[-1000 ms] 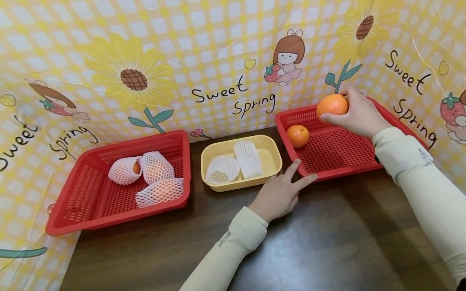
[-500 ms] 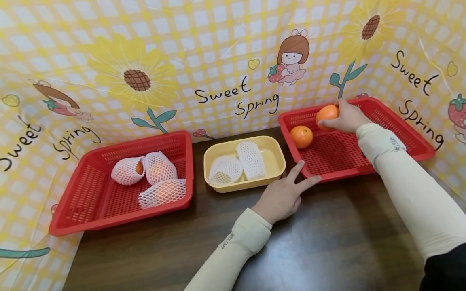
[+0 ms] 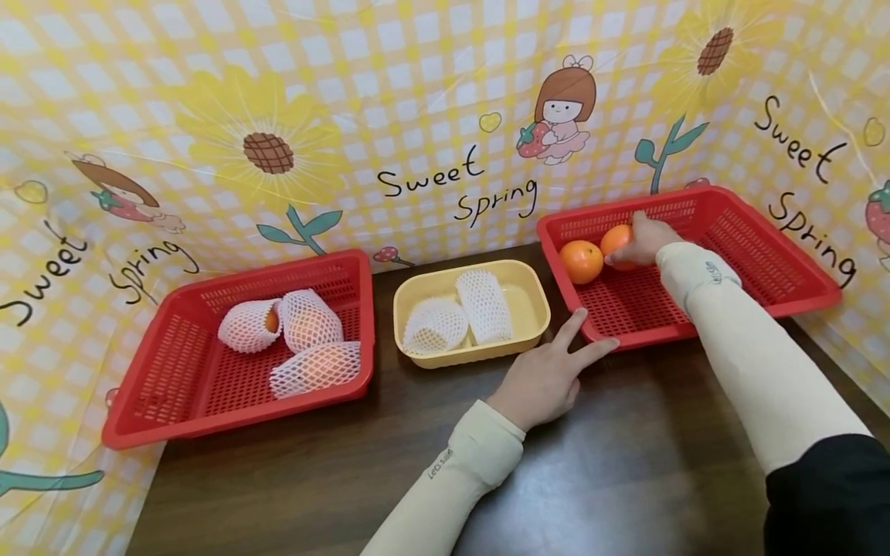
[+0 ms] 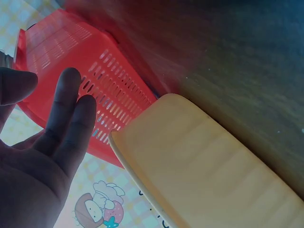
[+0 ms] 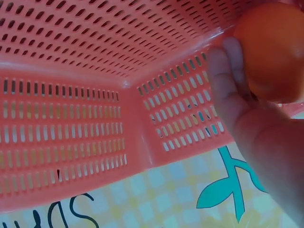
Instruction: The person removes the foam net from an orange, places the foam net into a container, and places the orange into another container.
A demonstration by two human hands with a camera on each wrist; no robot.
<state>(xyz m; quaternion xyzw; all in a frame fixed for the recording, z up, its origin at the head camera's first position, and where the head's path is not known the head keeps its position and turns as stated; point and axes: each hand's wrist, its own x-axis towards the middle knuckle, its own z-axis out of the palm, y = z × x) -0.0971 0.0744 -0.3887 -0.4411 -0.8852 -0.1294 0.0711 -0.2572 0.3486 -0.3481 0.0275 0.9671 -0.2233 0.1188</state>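
Observation:
My right hand [image 3: 648, 238] grips an orange [image 3: 616, 242] low inside the right red basket [image 3: 782, 313]. A second orange [image 3: 581, 262] lies at the basket's left end, close beside the held one. From the right wrist view, the fingers [image 5: 225, 71] reach behind the held orange [image 5: 273, 52], and its far side is cut off by the frame. My left hand [image 3: 535, 382] has two extended fingers touching the basket's near left corner. In the left wrist view this hand [image 4: 40, 166] holds nothing, its fingers fairly straight.
Between the baskets stands a cream-yellow tub [image 3: 473, 357] with white foam net sleeves [image 3: 484, 305]. The left red basket [image 3: 236, 421] contains several net-wrapped fruits [image 3: 310, 320]. A yellow checked cloth [image 3: 417, 93] hangs behind the dark wooden table [image 3: 292, 479].
My right hand has lowered the orange into the right basket and brought it left, towards the other orange. The left hand stays at the basket's corner. The view has shifted slightly.

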